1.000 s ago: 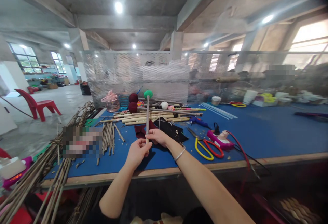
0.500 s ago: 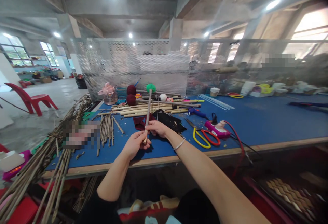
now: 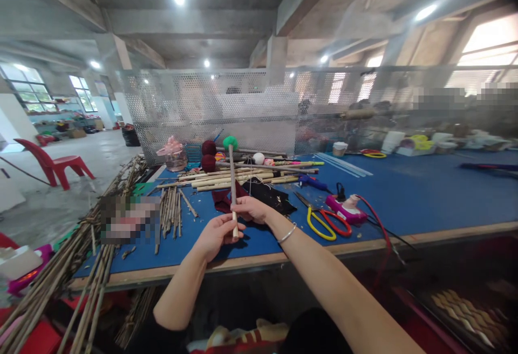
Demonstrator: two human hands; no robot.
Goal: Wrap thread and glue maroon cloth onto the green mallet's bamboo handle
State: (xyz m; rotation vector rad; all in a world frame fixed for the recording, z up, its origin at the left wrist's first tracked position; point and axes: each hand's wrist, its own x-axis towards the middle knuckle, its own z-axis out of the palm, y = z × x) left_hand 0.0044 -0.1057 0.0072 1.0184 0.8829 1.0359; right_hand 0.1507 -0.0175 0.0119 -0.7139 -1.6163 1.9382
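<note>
Both hands hold one wooden stick (image 3: 232, 181) with a fuzzy green ball (image 3: 230, 142) on its far end. My left hand (image 3: 217, 233) pinches it close to the near end. Just above that, my right hand (image 3: 251, 210) is closed around the shaft, a silver bangle on its wrist. Beyond the hands lie a dark red cloth (image 3: 220, 201) and a black cloth (image 3: 273, 195). Further back are several pale sticks (image 3: 218, 181) and two dark red balls (image 3: 209, 163).
Scissors with yellow and red handles (image 3: 321, 222) lie to the right, beside a purple device (image 3: 348, 208) with a red cord and a blue glue gun (image 3: 313, 182). Bundled twigs (image 3: 87, 230) and short sticks (image 3: 171, 208) are at left. A perforated screen (image 3: 210, 111) stands behind the blue table (image 3: 421, 192).
The stick has turned slightly, its green ball shifting a little left. Both hands keep their hold, and the whole view has moved slightly downward in the picture.
</note>
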